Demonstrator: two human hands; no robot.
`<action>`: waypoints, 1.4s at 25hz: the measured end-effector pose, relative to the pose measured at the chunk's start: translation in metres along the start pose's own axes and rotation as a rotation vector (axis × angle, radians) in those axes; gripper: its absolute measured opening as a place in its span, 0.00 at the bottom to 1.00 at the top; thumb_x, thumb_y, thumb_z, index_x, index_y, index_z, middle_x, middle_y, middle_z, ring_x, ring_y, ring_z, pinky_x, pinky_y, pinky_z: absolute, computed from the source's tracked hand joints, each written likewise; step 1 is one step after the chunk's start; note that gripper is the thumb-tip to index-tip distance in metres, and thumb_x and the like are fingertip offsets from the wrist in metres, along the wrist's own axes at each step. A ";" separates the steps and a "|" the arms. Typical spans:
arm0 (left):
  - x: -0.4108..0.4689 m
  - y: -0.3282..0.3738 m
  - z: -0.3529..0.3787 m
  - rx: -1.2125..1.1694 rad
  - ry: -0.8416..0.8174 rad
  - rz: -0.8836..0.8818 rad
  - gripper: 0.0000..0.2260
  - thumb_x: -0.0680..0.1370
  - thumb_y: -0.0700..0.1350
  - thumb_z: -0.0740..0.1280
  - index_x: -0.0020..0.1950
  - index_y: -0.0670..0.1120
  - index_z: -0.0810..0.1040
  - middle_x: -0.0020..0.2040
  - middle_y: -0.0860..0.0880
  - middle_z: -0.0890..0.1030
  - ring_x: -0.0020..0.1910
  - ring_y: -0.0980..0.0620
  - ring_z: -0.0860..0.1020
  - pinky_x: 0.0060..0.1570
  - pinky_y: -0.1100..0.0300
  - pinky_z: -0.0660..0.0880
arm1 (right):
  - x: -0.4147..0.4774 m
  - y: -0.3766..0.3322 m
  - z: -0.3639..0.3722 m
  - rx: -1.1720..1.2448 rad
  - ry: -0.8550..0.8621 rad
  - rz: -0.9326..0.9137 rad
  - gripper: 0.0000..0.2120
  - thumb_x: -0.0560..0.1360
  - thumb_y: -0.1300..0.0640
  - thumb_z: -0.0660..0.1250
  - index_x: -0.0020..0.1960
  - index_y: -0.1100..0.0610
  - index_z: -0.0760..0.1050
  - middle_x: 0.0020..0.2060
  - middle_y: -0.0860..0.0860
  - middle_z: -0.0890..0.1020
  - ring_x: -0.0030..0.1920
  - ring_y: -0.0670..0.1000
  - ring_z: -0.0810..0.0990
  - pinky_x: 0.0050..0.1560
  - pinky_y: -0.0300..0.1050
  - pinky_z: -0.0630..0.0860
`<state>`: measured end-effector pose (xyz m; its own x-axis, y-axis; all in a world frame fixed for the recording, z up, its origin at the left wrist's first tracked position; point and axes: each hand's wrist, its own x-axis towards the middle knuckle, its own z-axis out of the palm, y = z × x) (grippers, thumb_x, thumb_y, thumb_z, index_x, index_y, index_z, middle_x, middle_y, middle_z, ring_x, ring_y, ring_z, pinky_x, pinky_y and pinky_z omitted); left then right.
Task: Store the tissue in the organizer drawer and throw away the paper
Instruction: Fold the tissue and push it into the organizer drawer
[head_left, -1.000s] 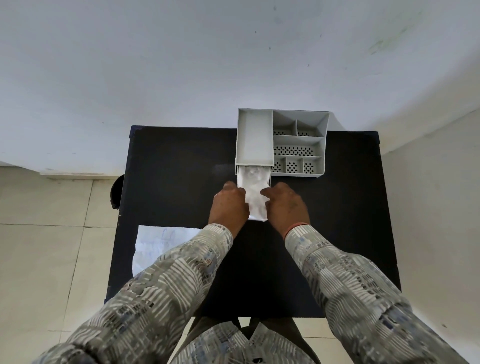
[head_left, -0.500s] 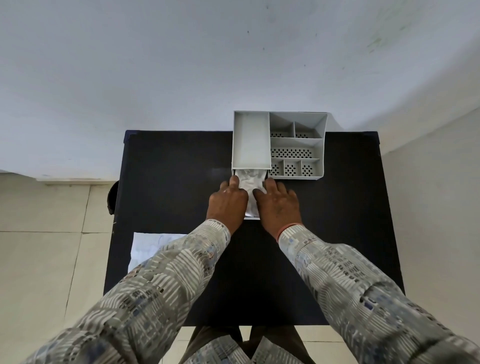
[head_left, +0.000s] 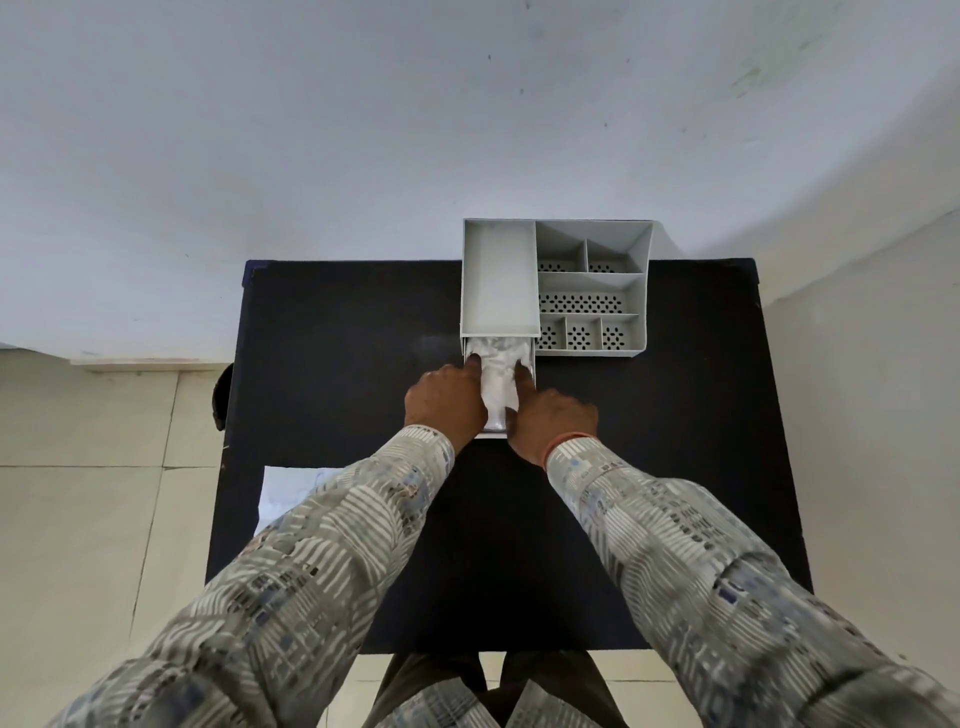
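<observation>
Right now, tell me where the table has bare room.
Free: the black tabletop right of the right hand, and left of the grey plastic organizer. Crowded: both hands at the open drawer; white paper occupies the near-left edge.

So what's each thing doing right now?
Grey plastic organizer: upright, compartments empty.
Pull-out drawer: open.
White crumpled tissue: in drawer.
Left hand: pressing tissue.
Right hand: pressing tissue.
White paper sheet: flat on black table, partly hidden by sleeve.
</observation>
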<state>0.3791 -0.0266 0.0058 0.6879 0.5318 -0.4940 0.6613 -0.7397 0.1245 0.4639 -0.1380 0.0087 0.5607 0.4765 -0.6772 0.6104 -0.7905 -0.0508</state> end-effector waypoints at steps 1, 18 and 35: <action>0.001 0.000 0.003 -0.054 -0.003 0.000 0.27 0.83 0.43 0.59 0.84 0.50 0.64 0.65 0.39 0.81 0.64 0.33 0.81 0.58 0.43 0.79 | 0.001 -0.001 -0.001 0.034 -0.020 0.001 0.36 0.82 0.41 0.57 0.85 0.44 0.45 0.69 0.58 0.78 0.67 0.63 0.79 0.68 0.62 0.73; -0.011 0.001 0.017 -0.322 0.054 -0.077 0.31 0.80 0.54 0.70 0.82 0.53 0.65 0.73 0.39 0.70 0.64 0.31 0.79 0.61 0.42 0.78 | -0.005 0.008 -0.018 0.200 0.100 -0.068 0.34 0.83 0.44 0.57 0.85 0.44 0.46 0.67 0.63 0.78 0.64 0.66 0.80 0.65 0.61 0.77; -0.020 -0.004 -0.012 0.260 0.020 0.264 0.30 0.80 0.50 0.67 0.82 0.56 0.66 0.57 0.44 0.85 0.57 0.40 0.84 0.51 0.48 0.81 | -0.010 0.012 0.012 -0.068 0.031 -0.117 0.33 0.84 0.44 0.58 0.84 0.38 0.47 0.67 0.58 0.79 0.65 0.63 0.80 0.66 0.64 0.71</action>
<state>0.3666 -0.0289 0.0257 0.8319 0.3152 -0.4567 0.3643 -0.9311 0.0210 0.4595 -0.1568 0.0061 0.4999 0.5763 -0.6465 0.7087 -0.7013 -0.0772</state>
